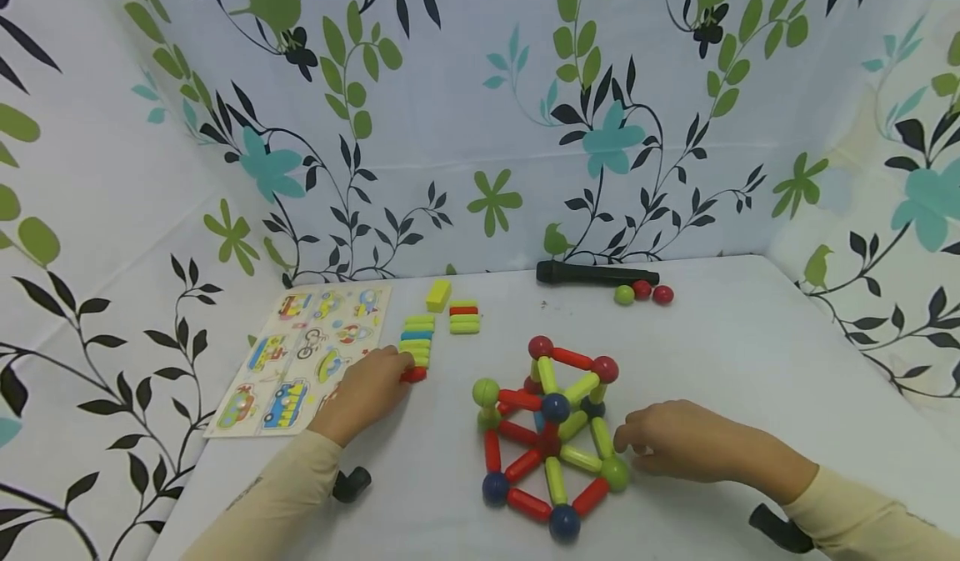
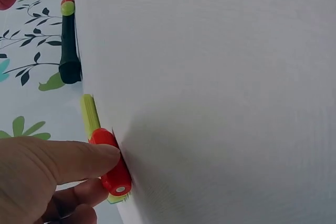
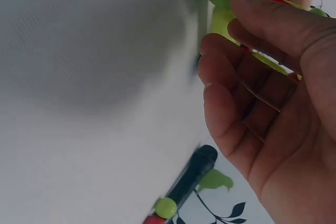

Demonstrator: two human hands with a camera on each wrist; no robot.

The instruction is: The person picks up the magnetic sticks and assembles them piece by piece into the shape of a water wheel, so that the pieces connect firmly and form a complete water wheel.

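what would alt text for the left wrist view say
A left hand pinches a red rod at the end of a row with a green rod on a white table; a black cylinder lies beyond.

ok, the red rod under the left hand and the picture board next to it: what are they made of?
Red rod: looks like moulded plastic, smooth and semi-glossy, with a pale disc set in its end, possibly a magnet. The left hand pinches it. Picture board: flat, stiff, matte printed vehicle pictures; thin wood or heavy card, can't tell which.
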